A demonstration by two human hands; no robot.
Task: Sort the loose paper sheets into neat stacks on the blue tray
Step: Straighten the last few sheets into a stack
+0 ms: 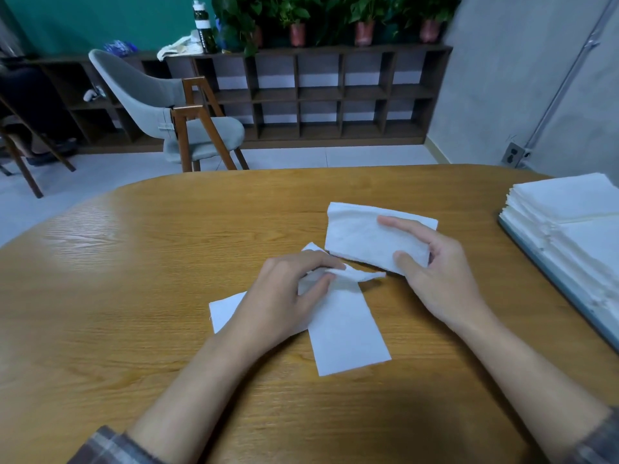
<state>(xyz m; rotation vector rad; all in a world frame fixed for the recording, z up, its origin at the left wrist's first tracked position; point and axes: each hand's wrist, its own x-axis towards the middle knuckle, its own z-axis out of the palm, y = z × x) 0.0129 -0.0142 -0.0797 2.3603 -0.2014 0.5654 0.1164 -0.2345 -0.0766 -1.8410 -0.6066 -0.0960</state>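
Loose white paper sheets lie on the wooden table (134, 279). My right hand (435, 272) holds a folded sheet (361, 236), thumb on its near edge and fingers over its right end. My left hand (281, 296) pinches the crumpled top of a second sheet (348, 333) that lies flat toward me. A third sheet (226, 313) pokes out from under my left hand. At the right edge of the view, the blue tray (549, 279) carries tall neat stacks of white sheets (576, 222).
A grey chair with wooden legs (187, 128) stands beyond the table's far edge. Behind it runs a low dark shelf unit (335, 95) with potted plants and a bottle on top. A grey wall is at the right.
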